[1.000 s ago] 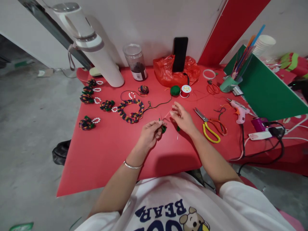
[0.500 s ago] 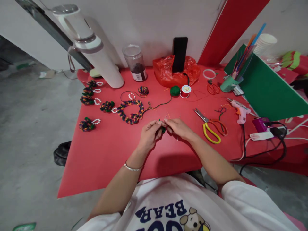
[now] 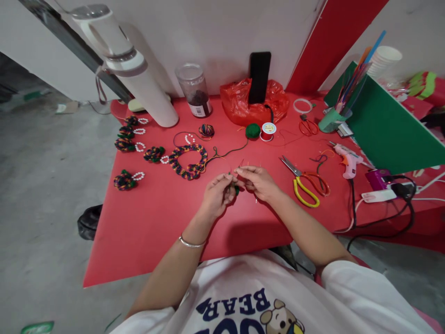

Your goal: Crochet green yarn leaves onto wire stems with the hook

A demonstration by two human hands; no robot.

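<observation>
My left hand [image 3: 219, 194] is closed on a small green yarn piece [image 3: 237, 190], mostly hidden by the fingers. Just beside it, my right hand [image 3: 259, 181] pinches a thin reddish thread [image 3: 241, 163] between thumb and forefinger, its other fingers curled. A slim metallic tip [image 3: 256, 200] shows below the right hand; what it belongs to is hidden. Ahead and to the left lies a curled multicoloured crocheted strip [image 3: 187, 174] with loose yarn ends. A dark green yarn ball [image 3: 252, 131] and a red thread spool [image 3: 267, 134] stand beyond the hands.
Several yarn flowers with white bead loops [image 3: 125, 181] sit at the left. Scissors [image 3: 306, 198], a pink glue gun [image 3: 349, 167] and a power strip [image 3: 378, 196] lie at the right. A tall white flask [image 3: 153, 95], jar [image 3: 194, 93] and phone [image 3: 259, 79] stand at the back.
My right hand has shifted slightly, its fingertips lifting and the fingers opening out a little from the left hand. My left hand stays almost still around the green yarn piece.
</observation>
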